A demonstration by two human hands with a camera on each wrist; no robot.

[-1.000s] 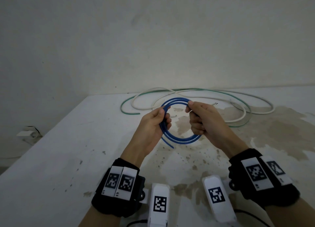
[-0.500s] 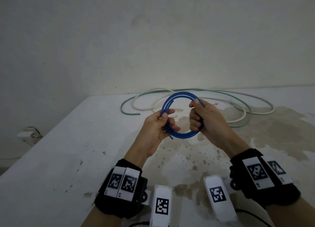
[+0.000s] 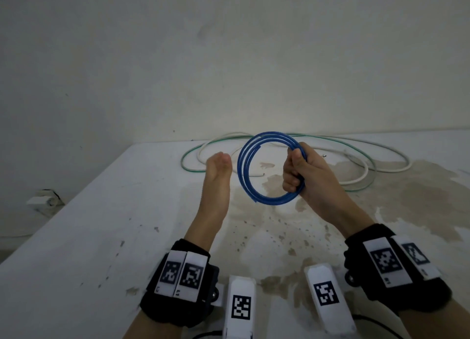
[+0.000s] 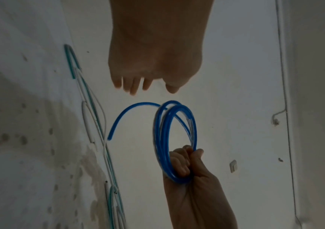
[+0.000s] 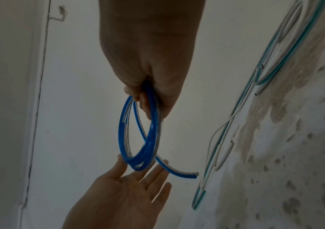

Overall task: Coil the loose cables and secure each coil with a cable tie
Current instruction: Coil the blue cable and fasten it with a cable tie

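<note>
A blue cable [image 3: 244, 170] wound into a small coil hangs upright above the white table [image 3: 76, 237]. My right hand [image 3: 296, 169] grips the coil's right side in a fist; the left wrist view shows the coil [image 4: 174, 139] with one loose blue end [image 4: 118, 122] sticking out, and the right hand [image 4: 187, 164] wrapped round it. My left hand [image 3: 218, 165] is open with straight fingers, just left of the coil and holding nothing. In the right wrist view the coil [image 5: 138, 139] hangs from the right hand [image 5: 147, 96], and the open left hand [image 5: 130, 186] lies below it.
A loose white cable [image 3: 381, 170] and a green cable [image 3: 193, 169] lie in wide loops at the back of the table, near the wall. Brown stains [image 3: 419, 193] cover the table's right half. Two white tagged blocks [image 3: 240, 305] stand at the near edge.
My left hand has let go of the blue coil and opened, moving a little left. My right hand now holds the coil alone, raised and turned more upright.
</note>
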